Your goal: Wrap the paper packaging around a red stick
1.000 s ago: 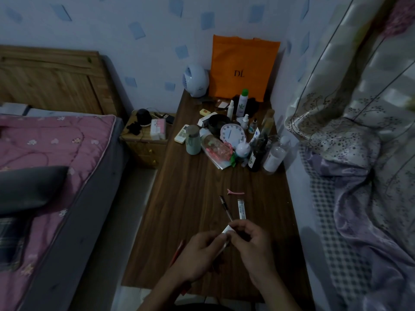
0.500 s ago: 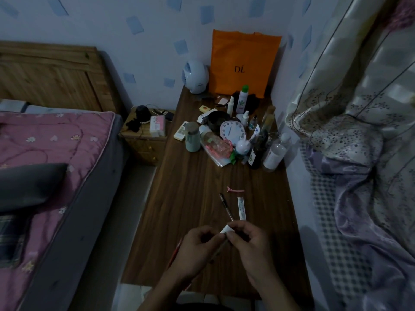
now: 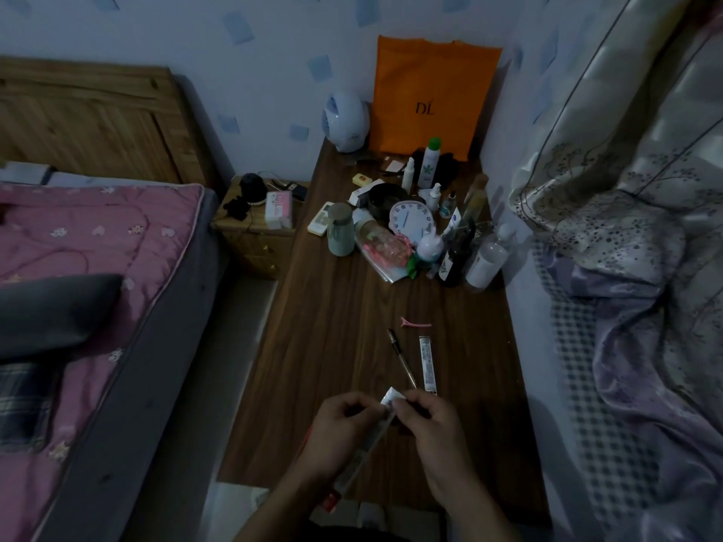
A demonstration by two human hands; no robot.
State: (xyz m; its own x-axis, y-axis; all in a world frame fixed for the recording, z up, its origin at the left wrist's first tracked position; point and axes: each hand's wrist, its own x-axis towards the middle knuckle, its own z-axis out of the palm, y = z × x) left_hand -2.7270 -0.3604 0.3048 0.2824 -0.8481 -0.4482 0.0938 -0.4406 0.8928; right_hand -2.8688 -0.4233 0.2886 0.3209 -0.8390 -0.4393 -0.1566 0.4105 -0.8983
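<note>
Both hands are together over the near end of the dark wooden table (image 3: 332, 346). My left hand (image 3: 340, 436) and my right hand (image 3: 434, 428) pinch the top of a long, narrow clear packet (image 3: 367, 447) with a white tab at its upper end. The packet slants down toward me between the hands, and its lower end shows a red patch. Just beyond my fingers lie a dark pen (image 3: 401, 356) and a second narrow packet (image 3: 427, 363), side by side. A pink hair clip (image 3: 415, 323) lies a little farther out.
The far half of the table holds several bottles, a round white clock (image 3: 410, 222), a white fan (image 3: 345, 121) and an orange bag (image 3: 432, 99) against the wall. A bed with a pink quilt (image 3: 90, 244) stands left, a small nightstand (image 3: 258, 224) beside it, and curtains and bedding (image 3: 633, 267) crowd the right.
My hands stay together on the packet with only small finger movements at its top. The view has tilted slightly; nothing on the table has moved.
</note>
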